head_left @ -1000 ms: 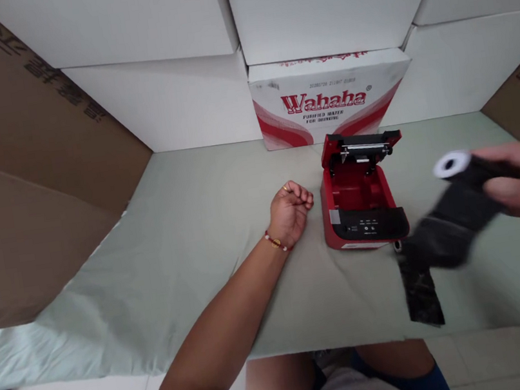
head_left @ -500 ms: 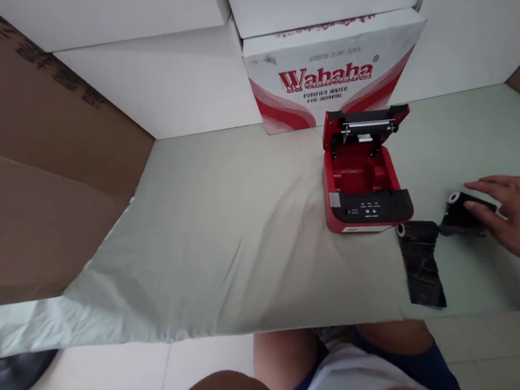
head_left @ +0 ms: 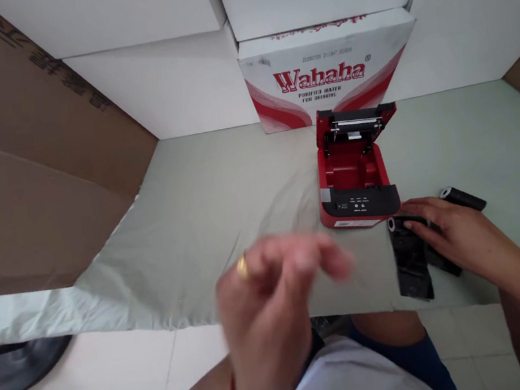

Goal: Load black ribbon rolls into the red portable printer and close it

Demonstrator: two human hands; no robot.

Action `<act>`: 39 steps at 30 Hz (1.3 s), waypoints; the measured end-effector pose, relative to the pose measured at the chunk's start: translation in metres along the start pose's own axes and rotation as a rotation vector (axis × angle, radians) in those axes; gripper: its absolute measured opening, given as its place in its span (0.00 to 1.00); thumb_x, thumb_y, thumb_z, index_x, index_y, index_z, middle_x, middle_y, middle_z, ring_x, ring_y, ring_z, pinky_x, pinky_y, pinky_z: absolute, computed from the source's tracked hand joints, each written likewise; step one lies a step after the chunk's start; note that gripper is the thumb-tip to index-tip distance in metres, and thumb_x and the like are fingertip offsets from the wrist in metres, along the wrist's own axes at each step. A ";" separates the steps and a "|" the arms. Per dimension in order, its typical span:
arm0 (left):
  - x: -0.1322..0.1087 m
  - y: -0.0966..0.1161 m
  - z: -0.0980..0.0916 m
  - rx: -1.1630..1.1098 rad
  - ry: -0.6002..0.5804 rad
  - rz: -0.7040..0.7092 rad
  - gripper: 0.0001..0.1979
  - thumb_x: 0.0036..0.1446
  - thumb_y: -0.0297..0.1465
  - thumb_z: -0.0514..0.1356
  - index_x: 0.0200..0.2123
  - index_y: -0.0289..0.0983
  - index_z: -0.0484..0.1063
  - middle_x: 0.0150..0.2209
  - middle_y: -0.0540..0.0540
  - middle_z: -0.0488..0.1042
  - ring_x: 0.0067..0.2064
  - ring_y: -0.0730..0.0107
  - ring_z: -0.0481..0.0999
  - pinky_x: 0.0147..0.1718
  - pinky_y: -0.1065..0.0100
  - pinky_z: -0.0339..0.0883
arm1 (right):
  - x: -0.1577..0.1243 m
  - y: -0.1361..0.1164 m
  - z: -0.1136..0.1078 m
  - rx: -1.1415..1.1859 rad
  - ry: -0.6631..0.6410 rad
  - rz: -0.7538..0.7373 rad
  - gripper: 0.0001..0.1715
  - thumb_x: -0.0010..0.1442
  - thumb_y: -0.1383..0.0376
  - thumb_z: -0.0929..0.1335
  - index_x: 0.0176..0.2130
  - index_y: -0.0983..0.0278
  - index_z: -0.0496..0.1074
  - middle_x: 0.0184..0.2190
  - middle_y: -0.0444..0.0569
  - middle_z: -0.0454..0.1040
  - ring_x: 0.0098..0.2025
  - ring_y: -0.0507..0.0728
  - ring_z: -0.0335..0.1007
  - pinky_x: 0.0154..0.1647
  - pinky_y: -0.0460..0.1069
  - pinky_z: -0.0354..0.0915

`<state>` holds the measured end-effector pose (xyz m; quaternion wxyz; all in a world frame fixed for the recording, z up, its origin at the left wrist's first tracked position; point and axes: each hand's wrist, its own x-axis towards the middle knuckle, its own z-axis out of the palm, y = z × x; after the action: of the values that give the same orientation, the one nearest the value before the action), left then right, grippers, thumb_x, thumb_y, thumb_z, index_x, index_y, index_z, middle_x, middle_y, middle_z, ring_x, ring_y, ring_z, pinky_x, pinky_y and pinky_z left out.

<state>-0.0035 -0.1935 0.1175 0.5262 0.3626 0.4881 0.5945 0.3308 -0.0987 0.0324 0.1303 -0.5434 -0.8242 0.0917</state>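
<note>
A red and black desktop printer (head_left: pixel 359 206) stands on the cloth-covered table with its lid raised and its red compartment bare inside. In front of its right corner, a roll of black film (head_left: pixel 397 224) trails a crinkled strip toward the table edge. My right hand (head_left: pixel 451 235) pinches this roll, thumb on top and fingers along its far side. Behind that hand lies a second black roll (head_left: pixel 464 198), with black film partly hidden under the hand. My left hand (head_left: pixel 277 310), blurred, hovers over the table's front edge, fingers loosely bent and apart, holding nothing visible.
A white and red water carton (head_left: pixel 323 97) stands behind the printer, against stacked white boxes (head_left: pixel 166 91). At the left rises a large brown cardboard box (head_left: pixel 34 189). A pale green cloth (head_left: pixel 201 191) covers the table. A black round base (head_left: pixel 29 366) stands on the floor.
My right hand has left the right-hand roll and moved left onto the other roll. My left hand has come up into view. The view has shifted slightly.
</note>
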 end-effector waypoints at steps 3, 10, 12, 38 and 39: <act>0.074 -0.040 0.018 -0.006 0.150 0.078 0.12 0.65 0.39 0.72 0.48 0.43 0.83 0.48 0.44 0.88 0.48 0.60 0.88 0.57 0.56 0.80 | -0.002 0.004 0.002 0.036 -0.059 0.010 0.25 0.76 0.53 0.62 0.57 0.58 0.83 0.56 0.54 0.86 0.48 0.67 0.87 0.46 0.62 0.82; 0.071 -0.116 0.013 0.278 -0.156 0.024 0.27 0.69 0.36 0.64 0.69 0.42 0.71 0.69 0.38 0.77 0.67 0.51 0.80 0.69 0.46 0.72 | 0.003 0.004 -0.029 0.201 -0.316 -0.047 0.23 0.73 0.55 0.66 0.58 0.58 0.83 0.56 0.56 0.86 0.51 0.67 0.87 0.54 0.61 0.82; 0.061 -0.120 0.013 0.384 -0.115 0.065 0.22 0.72 0.35 0.61 0.66 0.42 0.73 0.65 0.38 0.80 0.64 0.53 0.82 0.67 0.46 0.74 | 0.010 0.000 -0.061 0.333 -0.356 -0.127 0.21 0.73 0.52 0.69 0.58 0.54 0.84 0.55 0.53 0.87 0.51 0.65 0.87 0.50 0.56 0.83; 0.058 -0.078 0.063 1.158 -0.204 0.973 0.18 0.71 0.29 0.57 0.60 0.33 0.77 0.57 0.37 0.85 0.69 0.54 0.78 0.75 0.49 0.60 | 0.161 -0.089 -0.039 -0.281 -0.245 0.127 0.26 0.72 0.61 0.67 0.66 0.54 0.78 0.51 0.56 0.88 0.51 0.71 0.85 0.46 0.60 0.74; 0.059 -0.078 0.064 1.162 -0.218 0.983 0.18 0.71 0.29 0.57 0.60 0.33 0.77 0.59 0.38 0.85 0.69 0.55 0.78 0.74 0.51 0.62 | 0.162 -0.089 -0.038 -0.285 -0.243 0.123 0.26 0.72 0.61 0.67 0.66 0.54 0.78 0.51 0.56 0.88 0.51 0.71 0.86 0.46 0.60 0.75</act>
<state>0.0676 -0.1256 0.0545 -0.0284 0.8127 0.4501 0.3690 0.2044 0.0158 0.1133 -0.0540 -0.5908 -0.8037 0.0468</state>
